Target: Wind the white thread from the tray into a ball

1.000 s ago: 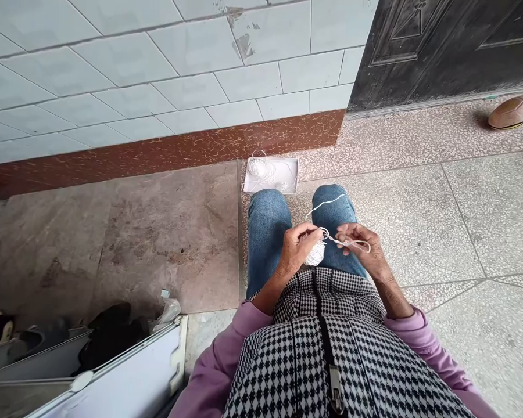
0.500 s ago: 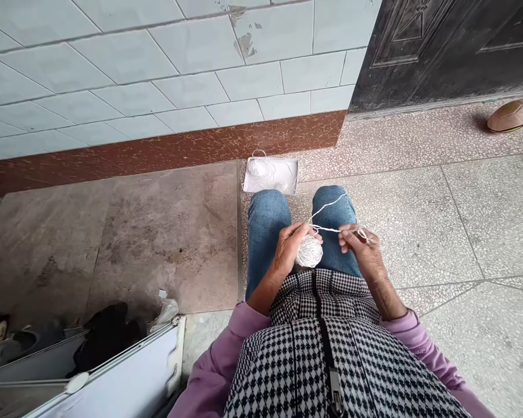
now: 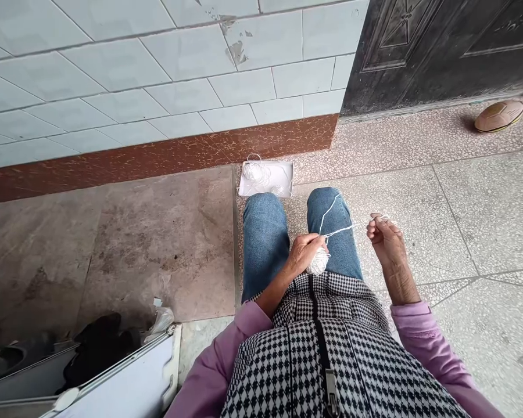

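Over my lap, my left hand (image 3: 305, 253) is closed in a pinch on white yarn (image 3: 340, 230). A ball of white yarn (image 3: 318, 262) sits just under its fingers, partly covered by them. Out to the right, past my knee, my right hand (image 3: 386, 235) pinches the strand and holds it stretched between the two hands. A short end shows beyond its fingertips. Another strand loops from the left hand up over my right knee (image 3: 331, 203).
Beyond my knees a shallow white box (image 3: 283, 174) on the floor holds more white yarn (image 3: 255, 172). A tiled wall (image 3: 178, 58) rises behind it. A brown shoe (image 3: 499, 116) lies by the dark door (image 3: 401, 58). At lower left stands a rack (image 3: 122, 371) with dark shoes.
My right hand has moved right and slightly forward, lengthening the strand between my hands. My left hand and the ball have shifted a little right, and its fingers now cover more of the ball.
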Motion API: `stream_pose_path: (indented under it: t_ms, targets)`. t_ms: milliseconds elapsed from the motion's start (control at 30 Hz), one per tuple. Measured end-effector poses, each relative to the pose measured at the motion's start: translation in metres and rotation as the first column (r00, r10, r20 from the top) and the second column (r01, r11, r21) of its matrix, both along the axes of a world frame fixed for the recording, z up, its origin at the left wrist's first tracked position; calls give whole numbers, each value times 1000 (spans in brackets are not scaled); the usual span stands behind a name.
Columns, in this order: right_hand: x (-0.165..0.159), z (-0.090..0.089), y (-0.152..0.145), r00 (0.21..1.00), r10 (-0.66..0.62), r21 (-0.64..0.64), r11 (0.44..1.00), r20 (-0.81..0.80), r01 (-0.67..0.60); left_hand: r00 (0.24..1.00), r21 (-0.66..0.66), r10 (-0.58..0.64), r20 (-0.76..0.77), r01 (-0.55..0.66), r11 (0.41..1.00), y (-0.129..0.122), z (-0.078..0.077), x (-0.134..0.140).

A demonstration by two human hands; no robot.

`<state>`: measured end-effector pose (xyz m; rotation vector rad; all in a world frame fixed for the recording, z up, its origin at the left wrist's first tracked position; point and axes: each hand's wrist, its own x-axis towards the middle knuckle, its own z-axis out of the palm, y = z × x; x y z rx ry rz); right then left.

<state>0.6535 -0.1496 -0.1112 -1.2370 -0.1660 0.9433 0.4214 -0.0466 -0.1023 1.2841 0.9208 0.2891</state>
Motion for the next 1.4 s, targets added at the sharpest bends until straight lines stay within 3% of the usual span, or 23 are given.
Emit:
stream_pose_path:
  t_ms: [233, 400, 467, 567, 633, 700, 900, 1100, 1300, 1400]
  targets:
    - [41, -34, -4, 983, -168, -41, 985, -75, 165, 999, -22, -32, -44, 31, 999, -4, 0, -1]
    - [51, -21, -10, 969, -245, -51, 968, -5, 245, 998, -6, 2, -66, -2, 1000, -5, 1, -2]
    - [31, -7, -16, 979, -179, -65, 980, 97, 186, 997, 12, 1, -73, 0, 1000, -7, 3, -1]
    - [-21, 10, -21, 962, 90, -132, 990, 257, -58, 999, 33, -6, -51, 7, 999, -11, 6, 3]
    - [-57, 15, -18, 923, 285, -176, 953, 258, -245, 1000, 57, 5, 0, -5, 998, -14, 7, 5]
    - [-83, 14, -13, 897, 381, -174, 921, 226, -347, 998, 98, 37, 46, -41, 994, -15, 8, 6]
    - [-98, 11, 3, 907, 363, -145, 930, 212, -338, 989, 97, 82, 120, -94, 991, -14, 5, 4]
    - [-94, 19, 12, 893, 405, -150, 912, 194, -381, 972, -58, 36, 232, -23, 998, -18, 0, 4]
    - [-97, 20, 14, 857, 459, -164, 888, 235, -431, 971, -95, 109, 212, -91, 991, -16, 5, -1]
    - [-93, 16, 14, 866, 438, -196, 896, 243, -398, 974, -79, 120, 194, -106, 991, -13, 9, -5]
